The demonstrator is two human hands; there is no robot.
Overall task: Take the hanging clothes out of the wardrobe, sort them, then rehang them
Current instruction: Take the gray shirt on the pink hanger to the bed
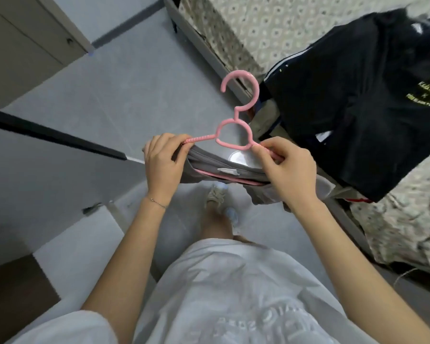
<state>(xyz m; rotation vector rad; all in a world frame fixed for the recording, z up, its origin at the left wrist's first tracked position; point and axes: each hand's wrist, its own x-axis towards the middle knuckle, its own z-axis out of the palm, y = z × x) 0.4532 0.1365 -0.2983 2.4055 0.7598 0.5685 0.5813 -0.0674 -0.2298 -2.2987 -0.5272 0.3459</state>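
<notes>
A pink plastic hanger (pixel 236 112) is held upright in front of me, hook pointing away. A grey garment (pixel 236 173) with a white neck label hangs on it. My left hand (pixel 163 165) pinches the hanger's left shoulder together with the grey fabric. My right hand (pixel 287 170) grips the hanger's right shoulder and the fabric there. Both ends of the hanger are hidden under my fingers. A black garment with white stripes and yellow lettering (pixel 368 95) lies on the bed at the right.
A bed with a patterned cover (pixel 283 23) and a grey frame (pixel 204 45) runs along the right. Grey floor tiles (pixel 124 95) lie ahead. A wardrobe door (pixel 23 38) stands at the upper left. My feet in sneakers (pixel 221 202) are below the hanger.
</notes>
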